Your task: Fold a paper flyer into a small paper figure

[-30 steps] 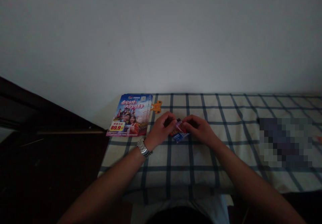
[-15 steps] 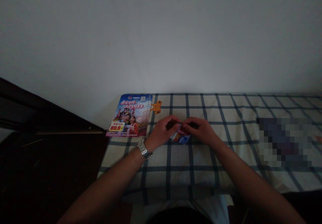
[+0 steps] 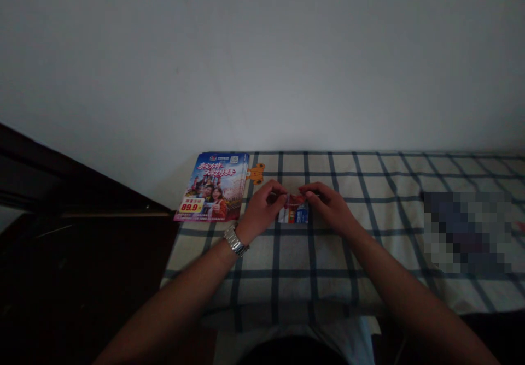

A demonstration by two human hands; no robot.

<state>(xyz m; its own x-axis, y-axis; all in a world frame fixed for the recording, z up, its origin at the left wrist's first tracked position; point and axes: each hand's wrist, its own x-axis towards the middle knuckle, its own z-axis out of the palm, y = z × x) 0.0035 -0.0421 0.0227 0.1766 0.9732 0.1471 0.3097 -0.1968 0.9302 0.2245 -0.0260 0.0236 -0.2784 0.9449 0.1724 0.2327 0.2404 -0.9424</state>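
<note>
A small folded printed leaflet (image 3: 293, 211) in red, white and blue lies upright on the checked cloth between my hands. My left hand (image 3: 260, 207) pinches its left side with the fingertips, and a metal wristwatch (image 3: 235, 240) sits on that wrist. My right hand (image 3: 328, 207) pinches the top right edge. Fingers cover the leaflet's upper part. To the left, a stack of glossy colour leaflets (image 3: 211, 187) showing a "89.9" price tag lies near my left hand, apart from it.
An orange cartoon-shaped paper piece (image 3: 256, 174) pokes out beside the stack. A cream cloth with blue checks (image 3: 369, 277) covers the surface, which meets a white wall. A pixelated patch (image 3: 467, 233) hides something at right. Dark furniture (image 3: 61, 190) stands at left.
The small leaflet has turned from tilted to squarely upright and looks more opened out. My hands have drawn slightly apart along its top edge.
</note>
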